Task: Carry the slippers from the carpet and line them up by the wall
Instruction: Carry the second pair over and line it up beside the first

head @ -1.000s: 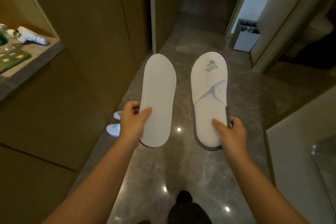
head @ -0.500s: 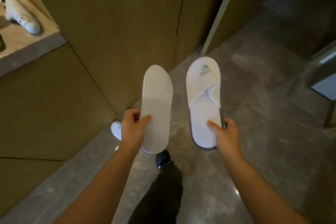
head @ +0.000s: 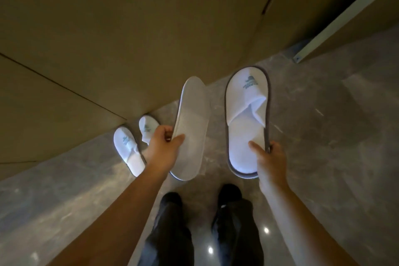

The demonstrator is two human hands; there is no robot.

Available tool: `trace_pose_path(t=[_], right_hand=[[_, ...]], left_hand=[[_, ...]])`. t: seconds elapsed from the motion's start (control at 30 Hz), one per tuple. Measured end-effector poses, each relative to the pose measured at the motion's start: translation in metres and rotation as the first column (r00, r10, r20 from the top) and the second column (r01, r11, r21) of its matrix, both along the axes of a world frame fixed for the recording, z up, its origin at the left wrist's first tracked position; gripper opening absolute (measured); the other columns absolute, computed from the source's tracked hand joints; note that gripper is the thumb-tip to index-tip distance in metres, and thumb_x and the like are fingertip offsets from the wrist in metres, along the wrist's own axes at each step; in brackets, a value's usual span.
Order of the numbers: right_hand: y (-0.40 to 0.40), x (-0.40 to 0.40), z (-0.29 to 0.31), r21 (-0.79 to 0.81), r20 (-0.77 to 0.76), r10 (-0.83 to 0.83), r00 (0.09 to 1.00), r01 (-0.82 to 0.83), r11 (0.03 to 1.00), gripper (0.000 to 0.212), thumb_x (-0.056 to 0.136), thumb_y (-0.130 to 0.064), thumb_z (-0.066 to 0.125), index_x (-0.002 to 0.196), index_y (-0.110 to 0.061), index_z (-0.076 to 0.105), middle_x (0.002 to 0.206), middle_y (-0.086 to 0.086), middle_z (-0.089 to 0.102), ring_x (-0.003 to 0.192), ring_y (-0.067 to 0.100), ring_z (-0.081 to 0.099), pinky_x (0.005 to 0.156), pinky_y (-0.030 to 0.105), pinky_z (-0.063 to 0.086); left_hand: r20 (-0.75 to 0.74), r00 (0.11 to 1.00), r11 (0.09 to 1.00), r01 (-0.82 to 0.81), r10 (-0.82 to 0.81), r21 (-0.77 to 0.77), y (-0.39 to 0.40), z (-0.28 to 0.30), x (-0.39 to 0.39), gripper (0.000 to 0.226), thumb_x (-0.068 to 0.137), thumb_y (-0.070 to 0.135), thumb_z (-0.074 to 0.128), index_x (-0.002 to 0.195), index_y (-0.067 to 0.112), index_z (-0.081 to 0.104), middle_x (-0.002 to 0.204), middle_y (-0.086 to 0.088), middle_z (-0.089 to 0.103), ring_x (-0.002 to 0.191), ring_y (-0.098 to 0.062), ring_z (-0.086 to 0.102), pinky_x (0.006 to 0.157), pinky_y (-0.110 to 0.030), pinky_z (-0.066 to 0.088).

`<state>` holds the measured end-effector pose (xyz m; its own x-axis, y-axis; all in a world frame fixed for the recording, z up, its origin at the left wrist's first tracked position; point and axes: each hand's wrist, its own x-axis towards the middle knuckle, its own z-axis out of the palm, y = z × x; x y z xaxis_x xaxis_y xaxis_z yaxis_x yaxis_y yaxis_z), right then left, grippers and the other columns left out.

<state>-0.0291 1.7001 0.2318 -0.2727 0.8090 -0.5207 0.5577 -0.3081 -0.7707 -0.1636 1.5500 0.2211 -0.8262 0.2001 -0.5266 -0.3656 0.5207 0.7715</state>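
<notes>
My left hand (head: 162, 147) grips a white slipper (head: 191, 127) by its heel edge, and only its flat plain side shows. My right hand (head: 269, 162) holds a second white slipper (head: 247, 123) at the heel, top side up, with a green logo on the toe and a grey rim. Both are held in the air above the floor, toes toward the brown wall (head: 129, 39). Two more white slippers stand on the floor against that wall, one (head: 129, 151) in full view, the other (head: 148, 128) partly hidden behind my left hand.
The floor (head: 323, 136) is glossy grey marble. My two legs in dark trousers (head: 203, 233) stand just behind the held slippers. A pale door frame edge (head: 336, 26) meets the floor at the upper right. The wall has panel seams.
My view has swung down and left toward the wall. Both held slippers have come closer to the wall base, and the pair on the floor now shows fully at the left.
</notes>
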Motion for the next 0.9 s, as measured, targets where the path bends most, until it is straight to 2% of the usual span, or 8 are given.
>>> trace_pose_path(t=[0.2,0.33,0.5,0.6,0.63,0.77,0.83,0.9], right_hand=[[0.046,-0.016,-0.183,-0.008,0.087,0.114,0.99,-0.114,0.993,0.03,0.077,-0.018,0.064,0.098,0.002,0.055,0.08,0.003,0.055,0.068,0.008,0.049,0.055,0.022,0.038],[0.068,-0.027,-0.31,0.018,0.092,0.091,0.992,-0.093,0.995,0.032,0.079,-0.019,0.063,0.102,0.001,0.054,0.091,0.008,0.056,0.083,0.023,0.054,0.064,0.028,0.041],[0.098,-0.06,-0.429,-0.015,0.031,0.038,0.999,-0.038,0.999,0.036,0.077,-0.017,0.064,0.105,0.005,0.054,0.095,0.012,0.056,0.086,0.023,0.052,0.069,0.029,0.039],[0.11,-0.076,-0.467,-0.002,0.005,0.015,1.0,-0.015,1.0,0.04,0.076,-0.015,0.066,0.108,0.005,0.052,0.097,0.013,0.055,0.085,0.022,0.051,0.057,0.022,0.039],[0.112,-0.078,-0.474,0.007,0.0,0.028,1.0,-0.028,1.0,0.043,0.076,-0.015,0.066,0.111,0.004,0.05,0.101,0.015,0.056,0.089,0.024,0.052,0.061,0.023,0.041],[0.108,-0.078,-0.471,0.14,0.183,0.195,0.964,-0.222,0.965,0.071,0.072,-0.027,0.071,0.128,0.0,0.038,0.129,0.021,0.049,0.121,0.036,0.046,0.099,0.044,0.041],[0.103,-0.083,-0.458,0.181,0.086,0.239,0.967,-0.252,0.951,0.06,0.072,-0.024,0.071,0.121,0.0,0.045,0.115,0.019,0.054,0.115,0.034,0.05,0.094,0.043,0.042],[0.089,-0.091,-0.445,0.014,-0.062,0.233,0.97,-0.233,0.972,0.054,0.075,-0.022,0.068,0.121,-0.007,0.045,0.11,0.007,0.05,0.107,0.023,0.052,0.087,0.036,0.042]], left_hand=[[0.004,1.0,1.0,-0.024,0.024,-0.002,0.047,-0.172,-0.004,0.01,0.076,0.017,0.063,0.078,0.019,0.053,0.071,0.005,0.055,0.072,-0.018,0.053,0.065,-0.03,0.042],[-0.026,0.997,0.997,-0.072,0.072,0.022,0.066,-0.285,-0.01,0.011,0.078,0.015,0.061,0.084,0.018,0.052,0.075,0.004,0.056,0.079,-0.022,0.055,0.074,-0.037,0.045],[-0.11,0.993,0.998,-0.032,0.037,0.047,0.072,-0.387,-0.03,0.01,0.079,0.014,0.06,0.087,0.017,0.055,0.084,-0.002,0.061,0.078,-0.023,0.058,0.075,-0.036,0.047],[-0.134,0.991,0.999,-0.021,0.027,0.049,0.074,-0.42,-0.04,0.012,0.079,0.013,0.06,0.089,0.017,0.055,0.086,-0.005,0.061,0.08,-0.025,0.058,0.077,-0.037,0.047],[-0.145,0.989,0.998,-0.02,0.027,0.053,0.074,-0.425,-0.041,0.012,0.079,0.012,0.06,0.089,0.017,0.054,0.087,-0.005,0.061,0.08,-0.025,0.058,0.077,-0.037,0.047],[-0.189,0.981,0.999,0.048,-0.047,-0.001,0.073,-0.427,-0.037,0.013,0.08,0.014,0.06,0.091,0.019,0.053,0.092,-0.002,0.061,0.084,-0.023,0.058,0.077,-0.036,0.047],[-0.2,0.972,0.992,0.121,-0.126,-0.039,0.074,-0.423,-0.032,0.013,0.08,0.017,0.059,0.092,0.02,0.054,0.091,0.0,0.061,0.08,-0.019,0.058,0.073,-0.03,0.047],[-0.213,0.956,0.979,0.2,-0.204,-0.041,0.076,-0.42,-0.025,0.013,0.081,0.016,0.058,0.091,0.023,0.052,0.089,0.004,0.059,0.073,-0.006,0.057,0.063,-0.014,0.046]])
